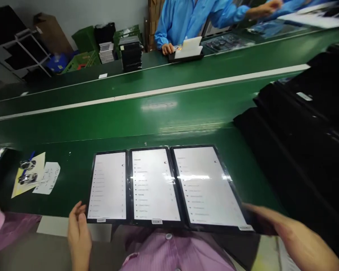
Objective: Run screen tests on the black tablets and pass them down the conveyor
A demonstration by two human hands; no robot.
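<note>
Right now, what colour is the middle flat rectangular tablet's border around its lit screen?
The border is black; head view shows it best.

Three lit, black-framed tablets lie side by side, screens up.

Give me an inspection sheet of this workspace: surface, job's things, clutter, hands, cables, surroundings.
Surface: green bench, glossy, reflecting light.
Job's things: left tablet, middle tablet and right tablet in a row, screens lit with lists; text too small to read.
Clutter: handwritten note beside yellow paper; dark stack at right.
Hands: left hand by the left tablet's lower left corner; right hand, blurred, by the right tablet's lower right corner; grip unclear on both.
Cables: nothing seen.
Surroundings: co-worker in blue across the bench, one hand at a black tray; green crates behind.
</note>
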